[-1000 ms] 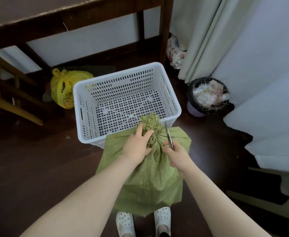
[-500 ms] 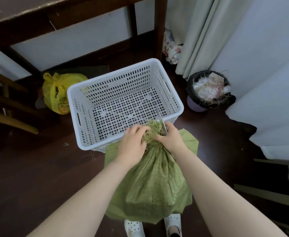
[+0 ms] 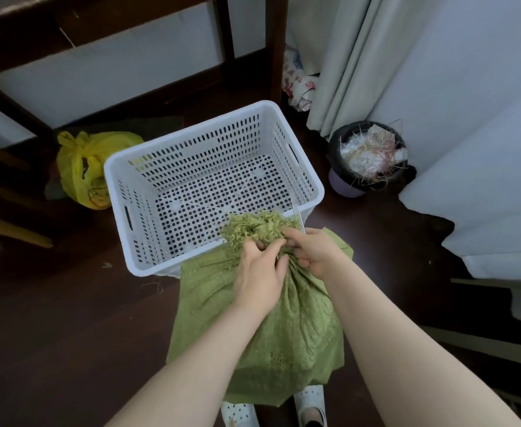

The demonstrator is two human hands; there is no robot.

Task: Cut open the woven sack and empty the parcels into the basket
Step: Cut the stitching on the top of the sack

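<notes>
A green woven sack stands on the dark floor in front of my feet, its bunched, frayed mouth leaning over the near rim of a white perforated basket. My left hand grips the gathered neck from the left. My right hand pinches the neck from the right and also holds a thin metal blade that points up past the basket rim. No parcels are visible; the basket holds nothing.
A yellow plastic bag lies left of the basket under a dark wooden table. A black bin full of scraps stands at the right beside a curtain. White fabric hangs at the right.
My right hand, with the blade, moved in from beside the sack onto its neck. The frayed mouth has spread wider over the basket rim, and both hands now work the neck close together.
</notes>
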